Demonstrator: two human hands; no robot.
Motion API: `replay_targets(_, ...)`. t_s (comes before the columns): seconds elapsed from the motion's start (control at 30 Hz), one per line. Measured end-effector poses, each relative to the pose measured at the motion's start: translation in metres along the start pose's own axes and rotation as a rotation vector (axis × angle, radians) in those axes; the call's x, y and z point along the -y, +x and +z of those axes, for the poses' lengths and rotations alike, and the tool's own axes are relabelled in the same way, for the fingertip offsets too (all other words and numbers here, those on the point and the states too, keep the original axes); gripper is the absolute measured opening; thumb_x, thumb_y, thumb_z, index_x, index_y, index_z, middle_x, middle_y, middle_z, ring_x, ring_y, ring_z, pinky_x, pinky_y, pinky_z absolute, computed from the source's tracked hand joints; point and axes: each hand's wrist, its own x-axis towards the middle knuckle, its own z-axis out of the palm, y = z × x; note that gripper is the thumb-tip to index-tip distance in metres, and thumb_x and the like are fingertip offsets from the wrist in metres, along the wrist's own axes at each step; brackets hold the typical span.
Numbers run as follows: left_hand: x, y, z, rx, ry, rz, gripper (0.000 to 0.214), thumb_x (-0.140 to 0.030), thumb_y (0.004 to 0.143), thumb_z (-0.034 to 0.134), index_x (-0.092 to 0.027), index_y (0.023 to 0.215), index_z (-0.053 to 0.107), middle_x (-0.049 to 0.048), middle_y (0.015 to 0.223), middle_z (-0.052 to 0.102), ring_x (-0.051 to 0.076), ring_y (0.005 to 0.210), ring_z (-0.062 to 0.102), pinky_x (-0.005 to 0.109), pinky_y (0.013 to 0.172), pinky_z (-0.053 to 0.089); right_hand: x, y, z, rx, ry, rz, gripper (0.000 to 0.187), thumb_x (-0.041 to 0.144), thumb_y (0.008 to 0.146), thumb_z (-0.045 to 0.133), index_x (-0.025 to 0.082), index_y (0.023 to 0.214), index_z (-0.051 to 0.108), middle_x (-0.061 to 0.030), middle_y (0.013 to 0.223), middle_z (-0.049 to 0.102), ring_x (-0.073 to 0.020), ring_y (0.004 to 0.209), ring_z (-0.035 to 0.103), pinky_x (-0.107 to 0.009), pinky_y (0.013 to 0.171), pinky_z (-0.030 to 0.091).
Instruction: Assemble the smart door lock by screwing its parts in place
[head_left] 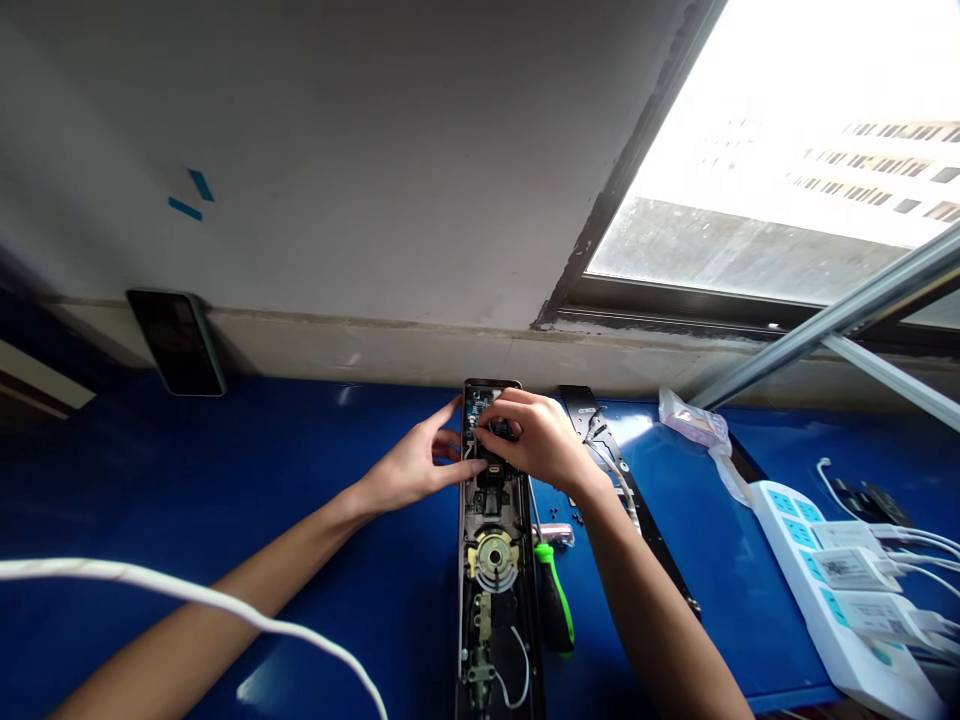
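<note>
A long black door-lock body (491, 590) lies open on the blue table (300, 480), its inner parts, a round brass piece and thin wires showing. Both hands work at its far end. My left hand (416, 462) rests against the lock's left side, thumb and fingers pressing toward a small blue circuit board (474, 408). My right hand (534, 436) curls over the same spot, its fingertips pinched on a small dark part that I cannot name.
A green-handled screwdriver (555, 600) lies right of the lock, with small screws and a black cover plate (626, 490) beyond. A white power strip (832, 580) with plugged chargers sits far right. A phone (178, 342) leans on the wall. A white cable (187, 595) crosses near left.
</note>
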Motion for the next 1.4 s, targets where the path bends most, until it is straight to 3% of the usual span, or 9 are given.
replay_targets(0.3, -0.0031, 0.0003, 0.0007, 0.010, 0.002, 0.002, 0.110, -0.038, 0.083, 0.085, -0.013, 0.168, 0.021, 0.0096, 0.103, 0.077, 0.029, 0.101, 0.074, 0.047, 0.098, 0.056, -0.0048, -0.0007, -0.0019, 0.040, 0.025, -0.017, 0.003, 0.026, 0.091, 0.077, 0.023, 0.090, 0.077, -0.0003, 0.090, 0.071, -0.0103, 0.066, 0.055, -0.025, 0.067, 0.044)
replay_targets(0.93, -0.0072, -0.0012, 0.0011, -0.004, 0.014, -0.012, 0.108, -0.038, 0.083, 0.084, -0.012, 0.168, 0.023, 0.0082, 0.100, 0.076, 0.028, 0.100, 0.074, 0.046, 0.098, 0.056, -0.0013, 0.0002, -0.0008, -0.003, 0.010, 0.002, 0.007, 0.021, 0.093, 0.073, 0.024, 0.094, 0.079, -0.0004, 0.090, 0.073, -0.0102, 0.066, 0.058, -0.025, 0.066, 0.044)
replay_targets(1.4, -0.0092, -0.0028, 0.0010, -0.008, 0.009, -0.024, 0.116, -0.040, 0.078, 0.090, -0.014, 0.168, 0.023, 0.0054, 0.091, 0.077, 0.028, 0.092, 0.075, 0.046, 0.094, 0.057, -0.0005, 0.0007, 0.0049, -0.058, -0.062, 0.006, 0.010, 0.028, 0.094, 0.072, 0.023, 0.090, 0.080, -0.0015, 0.088, 0.076, -0.0103, 0.061, 0.056, -0.026, 0.064, 0.044)
